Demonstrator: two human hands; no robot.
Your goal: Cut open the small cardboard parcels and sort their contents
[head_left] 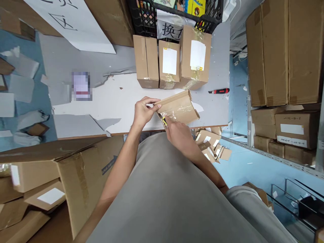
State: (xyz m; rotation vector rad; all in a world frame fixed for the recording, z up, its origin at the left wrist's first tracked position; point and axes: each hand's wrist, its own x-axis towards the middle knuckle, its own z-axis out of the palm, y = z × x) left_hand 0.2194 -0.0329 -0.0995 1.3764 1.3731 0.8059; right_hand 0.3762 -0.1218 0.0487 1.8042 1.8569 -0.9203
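A small, flattish cardboard box (181, 106) with shiny clear tape lies tilted at the table's near edge. My left hand (144, 111) pinches its left end between thumb and fingers. Curled closed at the box's near left side is my right hand (179, 135). A small yellow and black thing (164, 120) shows at the right fingertips; the hand hides the rest, so I cannot make out what it is. Behind the box stand three closed cartons, a plain one (146, 60), a small labelled one (169, 65) and a taller labelled one (196, 57).
A red and black utility knife (219, 91) lies on the table (116, 98) at the right. A black crate (143, 20) stands at the back. A large open carton (83, 179) holds boxes at lower left. Flattened cardboard (210, 143) lies below the table; shelved cartons (275, 54) stand right.
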